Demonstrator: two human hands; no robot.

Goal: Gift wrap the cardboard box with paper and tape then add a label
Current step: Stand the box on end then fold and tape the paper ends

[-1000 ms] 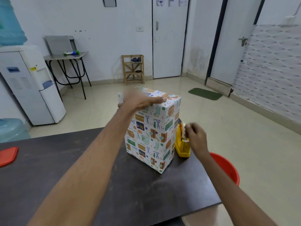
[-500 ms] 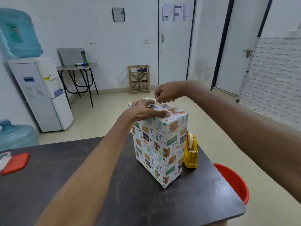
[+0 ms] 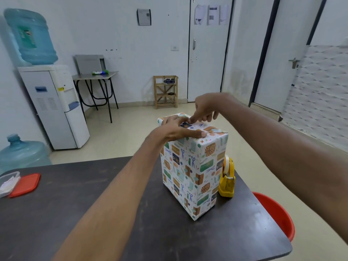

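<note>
Right hand (image 3: 207, 110) has left the tape dispenser (image 3: 227, 179), where it was a second ago, and is now up at the top of the box (image 3: 194, 172). Half a second ago it was a fist over the top. Left hand (image 3: 180, 129) has stayed on the box top throughout.

Counts:
- 1 box, fully covered in patterned paper (image 3: 208, 165)
- 1 yellow tape dispenser
- 2 hands
- 1 dark table (image 3: 113, 204)
- 1 red lid (image 3: 25, 184) beside 1 clear container (image 3: 7, 182) at the table's left edge
- 1 red bucket (image 3: 276, 213) on the floor past the table's right corner
- 2 blue water bottles: one (image 3: 32, 36) on the white water cooler (image 3: 54, 106), one (image 3: 22, 153) on the floor by it

Box: stands on end on the right part of the table, long axis vertical. It is turned so one vertical corner edge points toward the camera, with two side faces showing. The top face is partly hidden by the hands, and a fold seam is visible at its right end. The tape dispenser sits just beside the right face; contact cannot be told.

Left hand: fingers straight and flat, pressing down on the near part of the box top, gripping nothing.

Right hand: index finger stretched down with its tip on the paper of the top face, just beyond the left hand's fingers, the other fingers curled. Whether a piece of tape is under or between the fingers cannot be told.
</note>
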